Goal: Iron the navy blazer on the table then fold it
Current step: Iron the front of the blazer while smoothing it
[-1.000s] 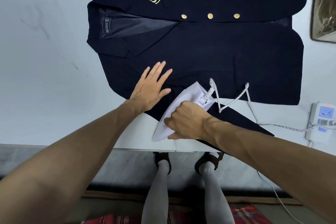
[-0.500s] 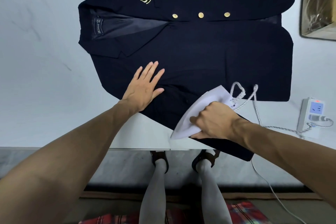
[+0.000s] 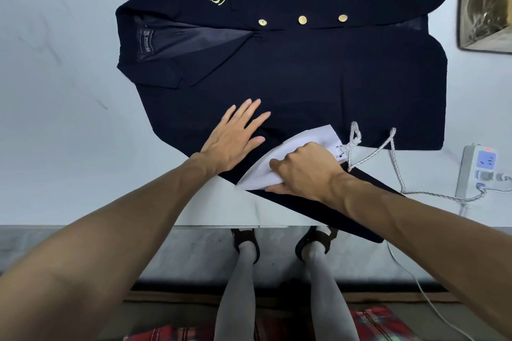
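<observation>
The navy blazer (image 3: 318,77) lies front-up and flat on the white table (image 3: 69,91), collar to the left, with a gold crest and three gold buttons. One sleeve (image 3: 349,216) runs toward the table's near edge under my right arm. My left hand (image 3: 234,138) rests flat with fingers spread on the cloth by the shoulder. My right hand (image 3: 307,171) grips the handle of the white iron (image 3: 260,174). The iron sits on the sleeve, its tip pointing left toward me.
The iron's braided cord (image 3: 371,152) loops over the blazer's edge and runs right to a white power strip (image 3: 476,171). A shiny wrapped object (image 3: 487,0) stands at the far right. The table's near edge is just beyond my feet.
The iron slid right along the sleeve, then came back left toward my left hand. My left hand stays flat on the cloth.
</observation>
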